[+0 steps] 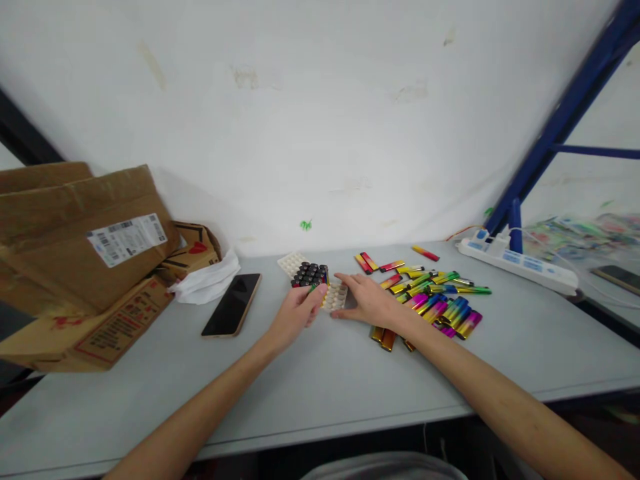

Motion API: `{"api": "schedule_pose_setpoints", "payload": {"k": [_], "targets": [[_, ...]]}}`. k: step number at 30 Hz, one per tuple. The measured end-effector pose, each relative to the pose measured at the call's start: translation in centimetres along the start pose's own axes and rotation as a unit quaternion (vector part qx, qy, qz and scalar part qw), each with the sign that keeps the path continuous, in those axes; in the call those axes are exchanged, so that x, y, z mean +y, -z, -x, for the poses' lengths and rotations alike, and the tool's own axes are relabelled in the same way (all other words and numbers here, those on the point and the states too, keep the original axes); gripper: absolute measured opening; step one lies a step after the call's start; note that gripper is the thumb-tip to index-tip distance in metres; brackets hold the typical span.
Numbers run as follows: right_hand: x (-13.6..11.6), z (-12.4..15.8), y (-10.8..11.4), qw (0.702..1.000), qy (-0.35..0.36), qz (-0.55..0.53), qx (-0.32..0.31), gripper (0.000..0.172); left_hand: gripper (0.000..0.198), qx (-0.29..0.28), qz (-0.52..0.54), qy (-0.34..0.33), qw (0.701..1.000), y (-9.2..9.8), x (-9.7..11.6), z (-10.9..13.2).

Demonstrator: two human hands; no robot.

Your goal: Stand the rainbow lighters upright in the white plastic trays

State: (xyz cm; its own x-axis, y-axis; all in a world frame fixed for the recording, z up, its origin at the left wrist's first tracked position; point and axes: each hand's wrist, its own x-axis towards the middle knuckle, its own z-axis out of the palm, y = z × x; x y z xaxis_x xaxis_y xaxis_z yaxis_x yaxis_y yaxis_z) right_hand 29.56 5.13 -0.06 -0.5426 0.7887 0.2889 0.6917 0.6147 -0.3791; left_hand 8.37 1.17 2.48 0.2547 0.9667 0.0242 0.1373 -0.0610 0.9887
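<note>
In front of me is a white tray [334,299] with rows of small pockets. Lighters with dark ends [311,274] stand packed at its left and far side. My left hand [297,309] is closed, pinching a green lighter [313,288] just over the tray's near left part; the fingers hide most of it. On the right, my right hand [369,299] grips the tray, thumb at the near edge and fingertips at the far edge. Right of that hand lies a loose heap of shiny, multicoloured lighters [434,303], partly covered by my forearm.
Another white pocketed tray [293,263] sits behind the upright lighters. A phone [232,305] and crumpled white tissue [210,279] lie at left, beside cardboard boxes [80,240]. A power strip [520,265] runs along the right, near a blue metal frame [555,120]. A wall bounds the back.
</note>
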Motion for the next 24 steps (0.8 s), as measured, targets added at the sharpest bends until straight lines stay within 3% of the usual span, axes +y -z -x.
{"api": "schedule_pose_setpoints", "payload": {"k": [5,9,14,18,24], "targets": [[-0.5,0.4,-0.5,1.0,-0.005,-0.008,0.014,0.084,0.048,0.069,-0.176,-0.09,0.978,0.3,-0.4,-0.1],[-0.3,0.5,-0.7,1.0,0.003,-0.015,0.021,0.083,0.04,0.085,-0.208,-0.101,0.969,0.3,-0.3,0.0],[-0.3,0.4,-0.6,1.0,-0.007,-0.017,0.017,0.089,0.042,0.061,-0.162,-0.07,0.982,0.2,-0.1,0.0],[-0.4,0.4,-0.5,0.999,-0.022,-0.03,0.007,0.09,0.047,-0.012,-0.089,-0.011,0.996,0.4,0.7,0.4],[-0.3,0.2,-0.5,0.999,-0.026,-0.036,0.003,0.092,0.043,-0.047,-0.011,-0.036,0.998,1.2,2.4,0.9]]}}
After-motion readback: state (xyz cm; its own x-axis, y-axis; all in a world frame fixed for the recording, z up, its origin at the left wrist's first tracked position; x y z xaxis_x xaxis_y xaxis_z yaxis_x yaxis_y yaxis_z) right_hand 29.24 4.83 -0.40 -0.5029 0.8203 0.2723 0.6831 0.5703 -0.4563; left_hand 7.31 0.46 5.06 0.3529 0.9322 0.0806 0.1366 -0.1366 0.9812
